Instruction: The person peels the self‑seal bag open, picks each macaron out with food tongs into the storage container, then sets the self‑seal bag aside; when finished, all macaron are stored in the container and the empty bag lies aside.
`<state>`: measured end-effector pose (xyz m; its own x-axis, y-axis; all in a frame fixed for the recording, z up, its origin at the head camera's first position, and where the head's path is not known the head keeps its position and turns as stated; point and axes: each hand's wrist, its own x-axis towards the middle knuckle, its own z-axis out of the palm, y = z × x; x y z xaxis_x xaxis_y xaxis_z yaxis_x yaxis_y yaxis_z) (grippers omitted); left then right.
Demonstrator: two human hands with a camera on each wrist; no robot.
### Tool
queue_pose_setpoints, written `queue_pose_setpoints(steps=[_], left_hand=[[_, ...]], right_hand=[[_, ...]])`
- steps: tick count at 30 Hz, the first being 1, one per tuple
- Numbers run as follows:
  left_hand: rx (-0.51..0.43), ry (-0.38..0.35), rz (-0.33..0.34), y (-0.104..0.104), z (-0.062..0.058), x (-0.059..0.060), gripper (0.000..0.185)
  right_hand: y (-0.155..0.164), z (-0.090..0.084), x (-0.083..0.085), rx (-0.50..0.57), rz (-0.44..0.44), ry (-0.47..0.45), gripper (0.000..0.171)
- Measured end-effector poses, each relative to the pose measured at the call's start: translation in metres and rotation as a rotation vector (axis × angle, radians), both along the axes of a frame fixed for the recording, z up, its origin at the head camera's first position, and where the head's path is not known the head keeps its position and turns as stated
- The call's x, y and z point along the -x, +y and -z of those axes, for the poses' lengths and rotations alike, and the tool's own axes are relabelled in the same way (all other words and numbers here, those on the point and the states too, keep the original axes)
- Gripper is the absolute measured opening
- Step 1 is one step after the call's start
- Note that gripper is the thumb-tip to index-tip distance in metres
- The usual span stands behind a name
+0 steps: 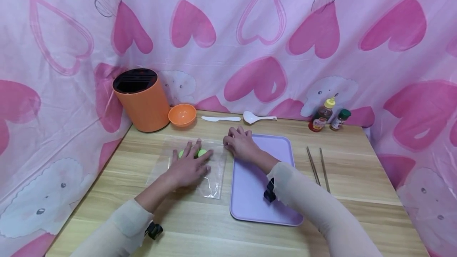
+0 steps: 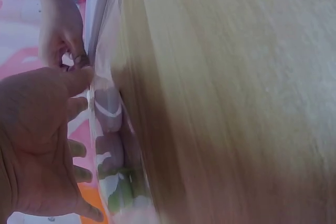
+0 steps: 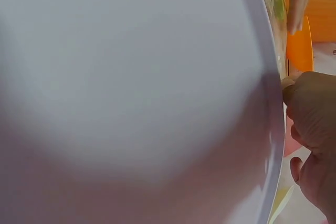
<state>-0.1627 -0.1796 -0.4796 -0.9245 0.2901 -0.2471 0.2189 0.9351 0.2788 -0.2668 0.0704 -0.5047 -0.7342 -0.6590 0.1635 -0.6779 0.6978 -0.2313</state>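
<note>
A clear plastic bag (image 1: 213,187) lies on the table left of the lilac tray (image 1: 255,197). Light green pieces (image 1: 202,152) inside it show between the fingers of my left hand (image 1: 189,168), which rests spread over the bag. Pale rounded things (image 2: 108,109) are also in the bag in the left wrist view, their kind unclear through the plastic. My right hand (image 1: 242,146) reaches across the tray's far left corner. Its thumb and curled fingers pinch the bag's right edge, close beside the tray rim (image 3: 277,85).
Behind the bag stand an orange knife block (image 1: 143,106) and an orange bowl (image 1: 183,115). A white knife (image 1: 220,119) and a white ladle (image 1: 251,117) lie along the back. To the right are a sauce bottle (image 1: 320,118), a spice jar (image 1: 340,120) and chopsticks (image 1: 324,167).
</note>
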Motion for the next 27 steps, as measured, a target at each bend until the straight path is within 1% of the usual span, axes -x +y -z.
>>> queue_pose_setpoints(steps=[2,6,12,19,23,27], left_hand=[[0.014,-0.014,0.004,0.002,0.001,0.000,0.063],[0.046,-0.031,-0.012,0.003,0.004,0.000,0.066],[0.053,-0.046,-0.022,0.004,0.004,0.003,0.068],[0.057,-0.062,-0.033,0.005,0.004,0.004,0.068],[0.055,-0.065,-0.035,0.006,0.004,0.004,0.068],[0.048,-0.071,-0.037,0.008,0.003,0.003,0.067]], right_hand=[[0.001,-0.001,-0.001,-0.003,-0.010,-0.003,0.008],[0.006,-0.001,-0.002,-0.011,-0.025,-0.002,0.013],[0.016,-0.004,-0.001,-0.019,-0.033,-0.002,0.016],[0.015,-0.006,-0.002,-0.024,-0.092,-0.015,0.010],[0.011,-0.006,-0.003,-0.029,-0.112,-0.019,0.012],[0.006,-0.006,-0.004,-0.037,-0.129,-0.020,0.009]])
